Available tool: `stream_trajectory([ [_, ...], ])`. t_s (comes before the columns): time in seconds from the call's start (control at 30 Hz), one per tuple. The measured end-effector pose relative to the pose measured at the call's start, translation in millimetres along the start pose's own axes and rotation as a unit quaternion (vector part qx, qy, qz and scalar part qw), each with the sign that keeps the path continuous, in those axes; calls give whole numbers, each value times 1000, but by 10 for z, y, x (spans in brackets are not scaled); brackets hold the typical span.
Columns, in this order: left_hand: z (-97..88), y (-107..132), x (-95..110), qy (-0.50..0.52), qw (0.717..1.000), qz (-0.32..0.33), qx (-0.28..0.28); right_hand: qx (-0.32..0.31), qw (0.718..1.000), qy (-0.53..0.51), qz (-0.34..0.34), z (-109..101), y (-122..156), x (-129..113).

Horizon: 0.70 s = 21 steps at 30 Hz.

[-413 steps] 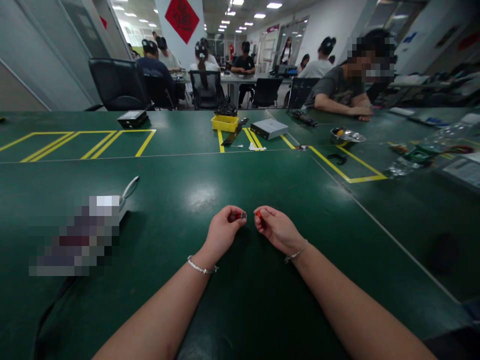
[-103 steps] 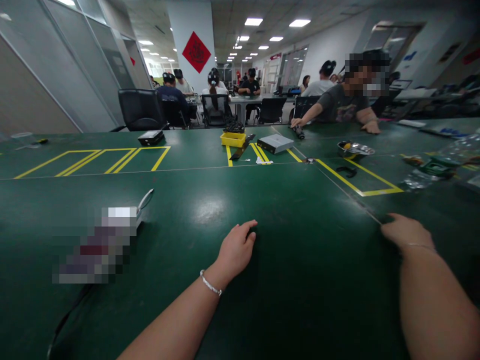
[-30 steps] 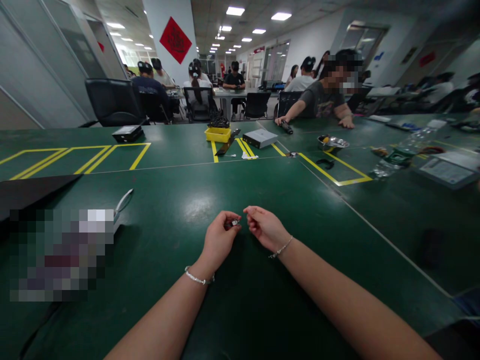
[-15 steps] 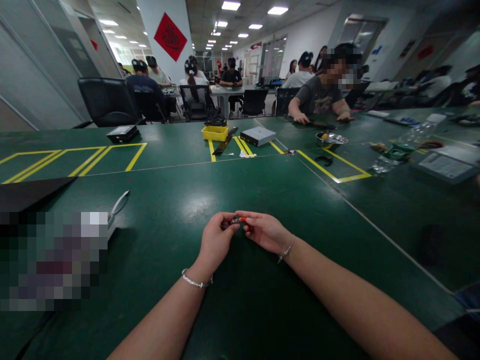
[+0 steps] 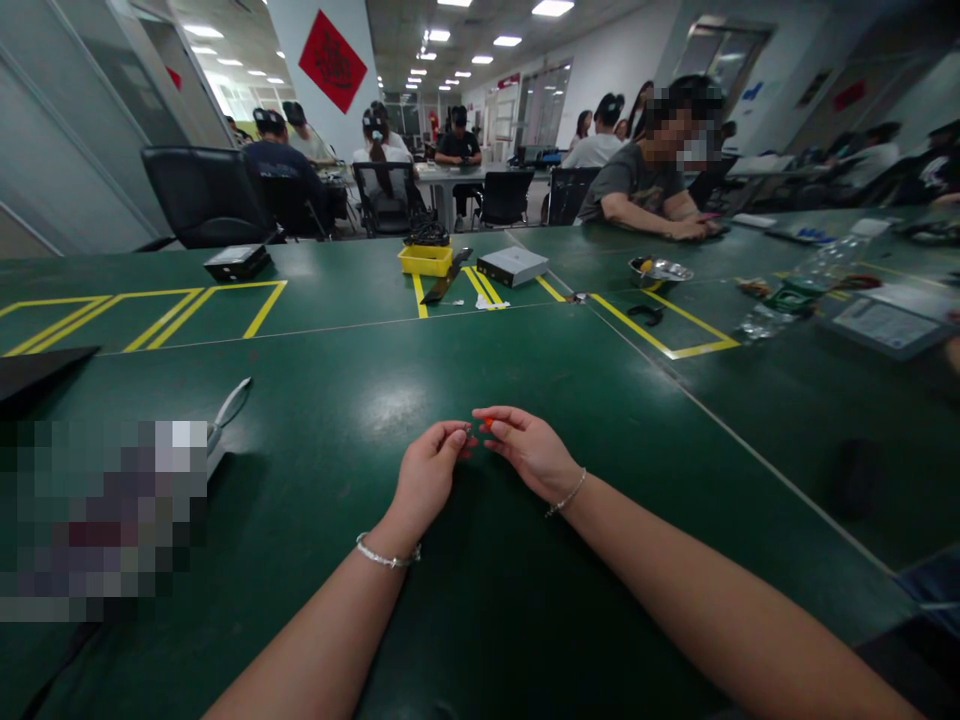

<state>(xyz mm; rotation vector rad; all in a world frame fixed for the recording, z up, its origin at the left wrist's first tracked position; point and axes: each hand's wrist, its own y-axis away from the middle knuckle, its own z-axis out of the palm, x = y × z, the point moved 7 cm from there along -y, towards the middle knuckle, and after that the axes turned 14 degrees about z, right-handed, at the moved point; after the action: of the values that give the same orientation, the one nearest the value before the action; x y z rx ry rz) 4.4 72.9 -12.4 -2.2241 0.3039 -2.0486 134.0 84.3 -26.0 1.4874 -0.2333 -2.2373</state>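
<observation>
Both my hands rest on the green table [image 5: 570, 380] close in front of me, fingertips almost meeting. My left hand [image 5: 429, 475] is closed in a pinch on a small dark piece with a metal end, mostly hidden by the fingers. My right hand [image 5: 527, 450] is pinched on a small orange-red piece [image 5: 488, 424] at its fingertips. The two pieces sit a finger's width apart. A bracelet circles each wrist.
A blurred-out object [image 5: 105, 515] with a white cord lies at my left. Farther off stand a yellow bin [image 5: 425, 259], a grey box [image 5: 513, 265], a black box [image 5: 236, 262], a metal bowl [image 5: 660, 270] and a plastic bottle [image 5: 802, 285]. A person [image 5: 645, 180] sits across; others sit behind.
Half a second ago my fingertips were together around the pieces; now the hands have drawn slightly apart, each keeping its own piece. The view has dipped a little.
</observation>
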Motion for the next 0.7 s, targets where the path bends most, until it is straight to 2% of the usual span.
stream_trajectory([
  [0.13, 58, 7, -6, 43, 999, -10, -23, 25, 990, 110, -87, 42, 43, -111],
  [0.23, 82, 14, -5, 60, 998, -12, -33, 42, 960, 221, -170, 124, 149, -238],
  [0.3, 90, 18, -7, 67, 997, -18, -37, 57, 940, 270, -199, 163, 212, -292],
  [0.43, 98, 18, -6, 76, 996, -21, -41, 71, 918, 321, -221, 206, 273, -328],
  [0.57, 84, 16, -29, 90, 995, -26, -27, 58, 902, 360, -231, 241, 283, -310],
  [0.7, 76, 17, -64, 123, 992, -36, -9, 32, 913, 344, -215, 244, 247, -239],
])
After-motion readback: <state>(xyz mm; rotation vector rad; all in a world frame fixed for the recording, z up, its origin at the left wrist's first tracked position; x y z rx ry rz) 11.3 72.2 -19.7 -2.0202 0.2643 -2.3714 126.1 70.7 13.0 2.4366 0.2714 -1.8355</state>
